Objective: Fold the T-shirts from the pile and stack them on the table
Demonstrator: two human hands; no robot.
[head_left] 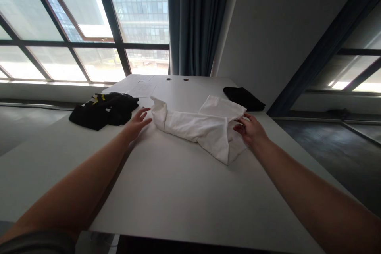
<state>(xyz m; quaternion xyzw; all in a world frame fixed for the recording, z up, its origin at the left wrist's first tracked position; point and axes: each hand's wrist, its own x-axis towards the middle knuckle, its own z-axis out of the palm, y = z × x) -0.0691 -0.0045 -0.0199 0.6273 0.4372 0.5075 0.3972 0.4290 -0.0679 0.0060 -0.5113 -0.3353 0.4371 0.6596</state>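
Observation:
A white cloth garment (190, 124) lies loosely bunched on the white table, with a flap turned up at its left end and folds spread at its right. My left hand (138, 122) is just left of that raised end, fingers apart and holding nothing. At the garment's right end, my right hand (251, 129) has thumb and fingers closed on the white fabric near its upper right corner. Part of the pinched edge is hidden by the fingers.
A crumpled black garment with yellow marks (104, 109) lies at the table's left. At the far right rests a folded black cloth (244, 99). Paper sheets (142, 89) lie at the back left of the white table (184, 194). Beyond hangs a dark blue curtain (198, 24).

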